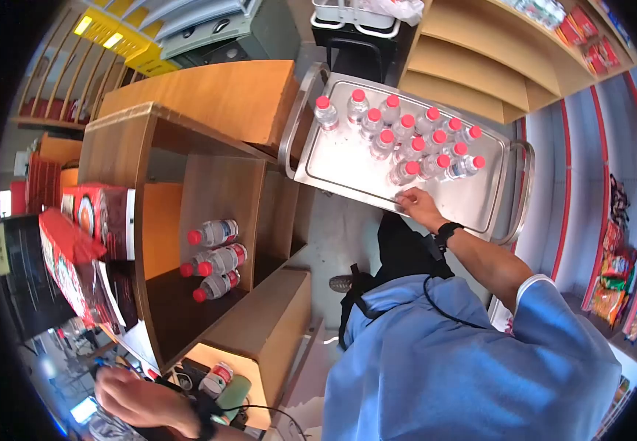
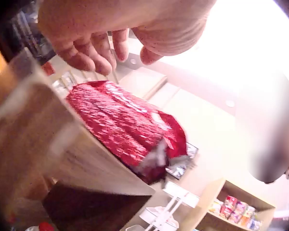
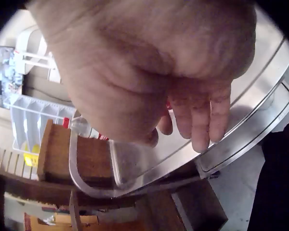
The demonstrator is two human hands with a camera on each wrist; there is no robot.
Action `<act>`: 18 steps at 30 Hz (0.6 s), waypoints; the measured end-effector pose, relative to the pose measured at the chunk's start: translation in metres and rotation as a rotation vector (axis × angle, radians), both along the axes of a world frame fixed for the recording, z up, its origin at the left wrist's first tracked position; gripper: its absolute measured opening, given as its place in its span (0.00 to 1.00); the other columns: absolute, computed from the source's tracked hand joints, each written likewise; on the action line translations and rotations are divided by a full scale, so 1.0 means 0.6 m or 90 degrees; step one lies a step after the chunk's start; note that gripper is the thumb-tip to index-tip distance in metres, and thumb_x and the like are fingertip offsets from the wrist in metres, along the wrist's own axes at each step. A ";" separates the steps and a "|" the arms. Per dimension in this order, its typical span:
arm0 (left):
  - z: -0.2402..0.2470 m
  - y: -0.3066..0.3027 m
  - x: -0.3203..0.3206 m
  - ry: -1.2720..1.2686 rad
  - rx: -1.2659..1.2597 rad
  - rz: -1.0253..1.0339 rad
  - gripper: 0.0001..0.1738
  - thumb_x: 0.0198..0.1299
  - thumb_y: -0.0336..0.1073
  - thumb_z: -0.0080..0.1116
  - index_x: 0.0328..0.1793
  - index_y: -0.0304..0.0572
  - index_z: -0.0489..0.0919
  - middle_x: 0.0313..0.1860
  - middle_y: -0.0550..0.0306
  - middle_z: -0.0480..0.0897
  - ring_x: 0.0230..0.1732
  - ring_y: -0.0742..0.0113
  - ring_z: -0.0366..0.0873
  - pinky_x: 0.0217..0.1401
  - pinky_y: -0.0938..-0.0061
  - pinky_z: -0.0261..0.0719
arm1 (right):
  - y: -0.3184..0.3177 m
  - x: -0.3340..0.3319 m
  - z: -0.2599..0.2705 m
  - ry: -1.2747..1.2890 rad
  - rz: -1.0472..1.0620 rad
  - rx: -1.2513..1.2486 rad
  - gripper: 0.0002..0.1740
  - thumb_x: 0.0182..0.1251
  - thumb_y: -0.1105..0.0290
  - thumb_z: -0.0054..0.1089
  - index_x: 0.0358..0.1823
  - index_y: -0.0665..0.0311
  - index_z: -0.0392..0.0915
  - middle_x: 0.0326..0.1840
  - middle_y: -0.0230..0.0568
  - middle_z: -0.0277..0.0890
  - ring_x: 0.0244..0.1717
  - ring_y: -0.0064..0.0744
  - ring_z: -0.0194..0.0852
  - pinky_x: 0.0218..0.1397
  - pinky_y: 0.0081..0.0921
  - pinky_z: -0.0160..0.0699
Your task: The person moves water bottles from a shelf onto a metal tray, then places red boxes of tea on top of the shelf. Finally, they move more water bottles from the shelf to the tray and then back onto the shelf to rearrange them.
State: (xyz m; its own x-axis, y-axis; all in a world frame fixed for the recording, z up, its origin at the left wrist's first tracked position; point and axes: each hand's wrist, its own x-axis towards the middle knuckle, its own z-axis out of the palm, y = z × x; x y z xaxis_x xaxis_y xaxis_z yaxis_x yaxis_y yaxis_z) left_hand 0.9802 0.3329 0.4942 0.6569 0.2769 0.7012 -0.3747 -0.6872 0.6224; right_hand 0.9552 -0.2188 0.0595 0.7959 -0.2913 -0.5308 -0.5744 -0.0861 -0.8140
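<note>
The clear plastic bottles [image 1: 407, 140] on the shiny silver steel trolley tray [image 1: 340, 165] have red caps. The wooden shelf unit [image 1: 208, 95] is light brown. The crinkled foil packet [image 2: 130, 127] is glittering red, the person's shirt [image 1: 443, 353] pale blue, and the wrist strap [image 1: 447, 233] black.

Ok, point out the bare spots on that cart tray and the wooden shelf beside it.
Tray: bare metal along its left side and near rim, between the bottles and the right hand; another strip by the right handle. Its far half is crowded. The wooden top beside it is bare. The cubby holds three bottles, with bare board next to them.
</note>
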 end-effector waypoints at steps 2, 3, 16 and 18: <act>-0.042 -0.081 -0.025 -0.004 0.127 -0.078 0.11 0.76 0.38 0.54 0.46 0.37 0.77 0.40 0.48 0.81 0.42 0.59 0.77 0.44 0.67 0.74 | -0.016 -0.010 -0.008 -0.029 -0.070 0.036 0.23 0.73 0.58 0.71 0.58 0.69 0.79 0.43 0.42 0.86 0.38 0.30 0.84 0.44 0.30 0.83; -0.077 -0.139 -0.022 0.011 0.179 -0.101 0.10 0.74 0.38 0.57 0.42 0.39 0.76 0.37 0.49 0.80 0.42 0.58 0.78 0.43 0.66 0.75 | -0.019 -0.007 0.002 -0.028 -0.077 0.040 0.23 0.73 0.58 0.71 0.58 0.69 0.79 0.43 0.42 0.86 0.38 0.30 0.84 0.44 0.30 0.83; -0.426 -0.608 0.216 0.599 0.336 -0.534 0.45 0.59 0.40 0.80 0.80 0.45 0.67 0.83 0.34 0.53 0.64 0.38 0.82 0.58 0.55 0.87 | 0.033 0.066 0.141 -0.204 -0.146 -0.255 0.57 0.63 0.57 0.77 0.84 0.66 0.47 0.84 0.64 0.52 0.44 0.58 0.88 0.44 0.48 0.89; -0.419 -0.669 0.250 0.482 0.428 -0.557 0.46 0.56 0.42 0.81 0.80 0.50 0.68 0.85 0.32 0.47 0.72 0.28 0.74 0.68 0.49 0.82 | 0.029 0.066 0.150 -0.195 -0.123 -0.325 0.58 0.63 0.57 0.77 0.86 0.64 0.46 0.86 0.65 0.48 0.45 0.61 0.88 0.43 0.49 0.89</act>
